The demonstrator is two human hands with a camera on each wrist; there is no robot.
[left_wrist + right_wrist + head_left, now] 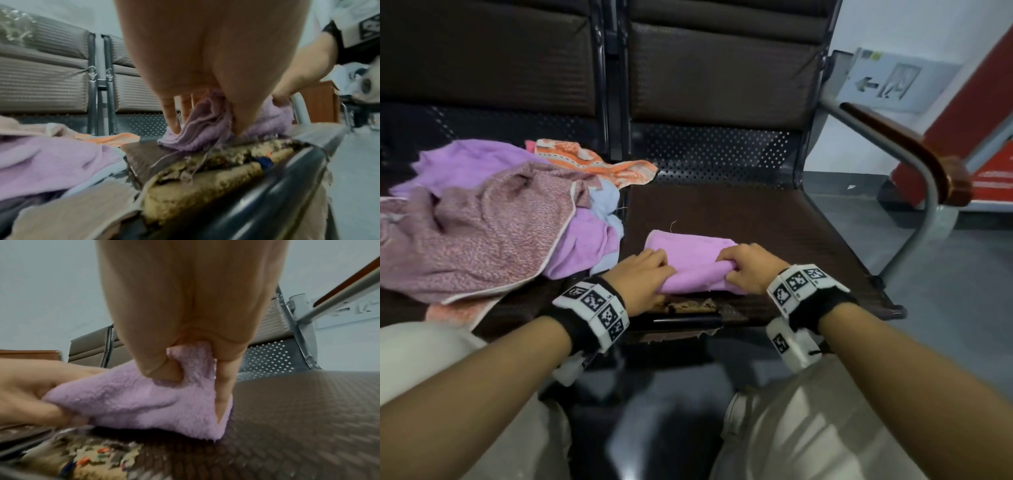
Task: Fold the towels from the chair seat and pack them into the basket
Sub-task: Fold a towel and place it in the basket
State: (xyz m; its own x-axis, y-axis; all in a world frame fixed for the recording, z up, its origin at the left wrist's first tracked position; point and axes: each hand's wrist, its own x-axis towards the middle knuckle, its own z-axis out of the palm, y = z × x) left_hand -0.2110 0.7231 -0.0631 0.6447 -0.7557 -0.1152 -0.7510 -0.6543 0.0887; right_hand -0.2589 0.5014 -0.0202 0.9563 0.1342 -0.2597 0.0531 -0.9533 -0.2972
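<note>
A folded pink-lilac towel (688,263) lies on the brown chair seat (756,219) near its front edge. My left hand (643,274) grips the towel's left end, thumb low at the front and fingers on top. My right hand (748,267) pinches its right end. The left wrist view shows the towel's layered folds (207,123) between my fingers (171,116). In the right wrist view my thumb and a finger (224,382) pinch the fluffy towel (144,404). No basket is in view.
A heap of unfolded towels (482,222), purple, speckled mauve, light blue and orange patterned, covers the left seat. The seat's front edge is torn, with foam showing (691,305). A metal armrest with a wooden top (914,154) stands at the right. My knees sit below.
</note>
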